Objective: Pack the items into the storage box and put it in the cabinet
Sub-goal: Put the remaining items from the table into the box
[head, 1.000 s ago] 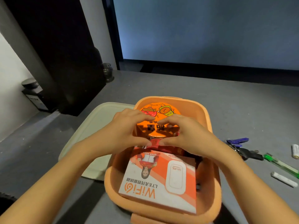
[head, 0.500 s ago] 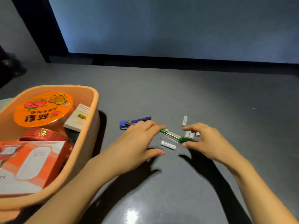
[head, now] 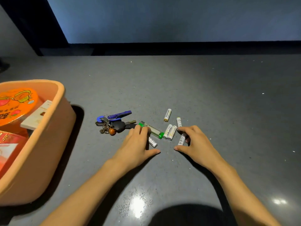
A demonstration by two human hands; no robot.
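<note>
Storage box: the orange storage box [head: 48, 128] is sitting on the grey bench [head: 211, 95] at the far left, well apart from both hands, partly cut off by the frame edge.
Box contents: a round orange-lidded tub [head: 14, 105], a pale flat carton [head: 37, 116] and a red-and-white package [head: 8, 144] are lying inside (the package is only partly showing).
Left hand: the left hand [head: 138, 147] is resting palm down on the bench, fingers spread and loose, fingertips touching the green-ended lighter [head: 153, 130] and covering part of one battery [head: 152, 142]; it is not gripping anything.
Right hand: the right hand [head: 193, 144] is curling its fingers over a white battery [head: 181, 139], thumb stretched out along the bench; whether the battery is actually pinched, I cannot tell.
Loose batteries: two batteries [head: 170, 132] are lying side by side between the hands, just beside the lighter's green end; another [head: 178, 122] is lying just beyond the right fingertips, and one [head: 167, 115] is lying farther back, apart from the rest.
Key bunch: the key bunch [head: 114, 122], with blue tags and a brown bead, is lying between the box and the left hand, its black key head reaching toward the lighter.
</note>
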